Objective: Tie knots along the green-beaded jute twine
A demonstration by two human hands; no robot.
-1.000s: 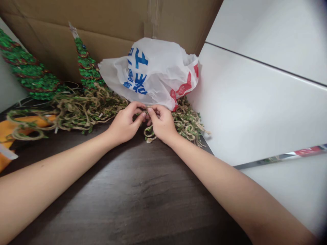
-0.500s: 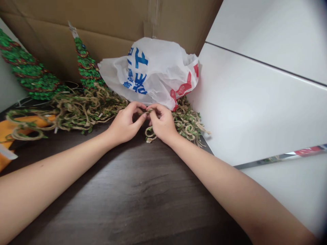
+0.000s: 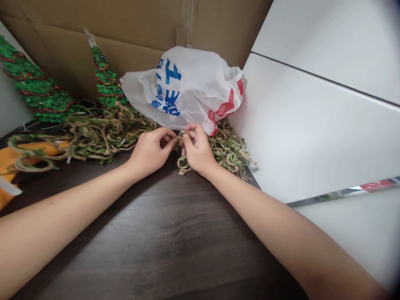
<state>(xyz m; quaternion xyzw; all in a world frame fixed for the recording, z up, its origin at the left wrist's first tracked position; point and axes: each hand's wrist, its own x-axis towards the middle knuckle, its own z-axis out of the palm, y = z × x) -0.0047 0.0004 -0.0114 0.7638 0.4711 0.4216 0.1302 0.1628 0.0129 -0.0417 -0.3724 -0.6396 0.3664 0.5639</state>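
At the centre of the frame, a person's left hand (image 3: 150, 152) and right hand (image 3: 196, 151) meet over a strand of leafy jute twine (image 3: 179, 135). Each grip is pinched shut on it between thumb and fingertips, just below a white plastic bag (image 3: 187, 89). The strand drops into a tangled bundle (image 3: 229, 151) lying on the dark bench (image 3: 175, 241), right of the hands. A larger heap (image 3: 100, 133) sprawls at centre left beside a glittery green tree (image 3: 108, 85). The likely risk is a sharp tug, which could tighten the snarl, strip leaves or drag the bag along, since the loops interlock.
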